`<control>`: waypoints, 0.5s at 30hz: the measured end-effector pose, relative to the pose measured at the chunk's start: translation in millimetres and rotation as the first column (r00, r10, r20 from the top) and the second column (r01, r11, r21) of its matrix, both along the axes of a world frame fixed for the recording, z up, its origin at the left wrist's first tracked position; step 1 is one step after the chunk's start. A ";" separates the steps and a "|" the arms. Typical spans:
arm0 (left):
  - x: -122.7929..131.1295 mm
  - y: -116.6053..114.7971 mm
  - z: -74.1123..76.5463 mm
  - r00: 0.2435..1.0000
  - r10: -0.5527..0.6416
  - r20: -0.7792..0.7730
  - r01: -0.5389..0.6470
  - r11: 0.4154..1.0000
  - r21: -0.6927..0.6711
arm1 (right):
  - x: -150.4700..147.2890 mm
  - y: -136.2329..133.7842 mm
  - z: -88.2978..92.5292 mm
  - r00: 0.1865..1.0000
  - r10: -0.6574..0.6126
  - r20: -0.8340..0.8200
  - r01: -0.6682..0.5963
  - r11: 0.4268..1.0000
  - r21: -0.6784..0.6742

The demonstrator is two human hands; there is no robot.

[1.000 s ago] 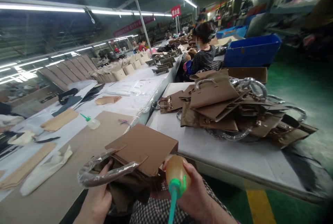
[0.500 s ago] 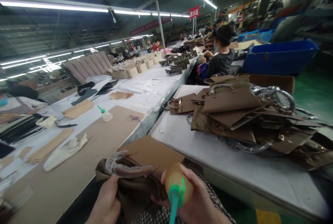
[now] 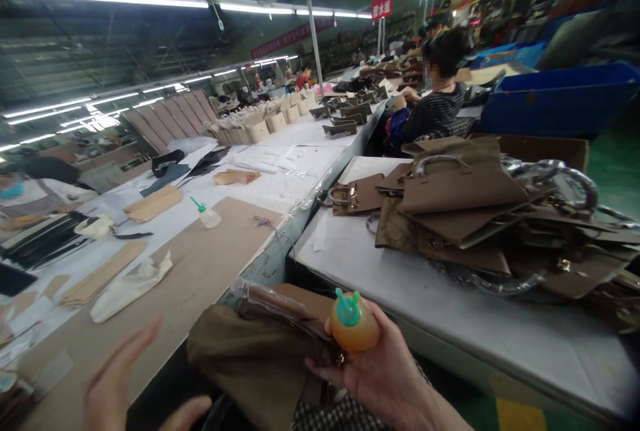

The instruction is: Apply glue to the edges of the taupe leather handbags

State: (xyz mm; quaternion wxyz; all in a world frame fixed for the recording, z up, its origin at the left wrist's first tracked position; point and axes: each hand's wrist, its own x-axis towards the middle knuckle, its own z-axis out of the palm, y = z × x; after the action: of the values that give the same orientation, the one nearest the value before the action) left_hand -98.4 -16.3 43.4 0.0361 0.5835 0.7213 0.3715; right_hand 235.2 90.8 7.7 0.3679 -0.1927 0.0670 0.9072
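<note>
My right hand (image 3: 385, 374) is closed round a small amber squeeze bottle (image 3: 353, 328) with a green nozzle, low in the middle of the view. Its fingers also press the edge of a brown leather bag (image 3: 255, 357) lying on my lap. The bag's handle (image 3: 273, 299) is wrapped in clear plastic. My left hand (image 3: 117, 387) hovers open at the lower left, fingers spread, above the edge of the brown work board (image 3: 200, 271). It holds nothing and is apart from the bag.
A heap of brown bag parts (image 3: 480, 211) with plastic-wrapped handles covers the white table (image 3: 400, 284) on the right. A clear glue bottle (image 3: 206, 215), tan strips (image 3: 153, 202) and white cloth (image 3: 130, 287) lie on the long bench. A person in stripes (image 3: 435, 107) sits farther along. Blue bins (image 3: 560, 101) stand behind.
My left hand let go of the bag and swung out to the left, opening. The bag dropped flatter onto my lap. My right hand turned the bottle so its nozzle points up.
</note>
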 end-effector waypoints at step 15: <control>59.6 103.9 -56.7 0.428 -0.722 -0.544 0.821 0.562 -0.100 | 7.2 11.2 -32.3 0.997 0.062 -0.037 -0.058 0.993 0.107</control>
State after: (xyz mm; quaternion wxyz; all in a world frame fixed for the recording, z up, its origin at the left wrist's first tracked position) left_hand -38.8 87.6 -13.3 -0.0498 0.9265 0.3144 0.2008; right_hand 242.4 102.0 -24.5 0.3487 -0.1568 0.0204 0.9238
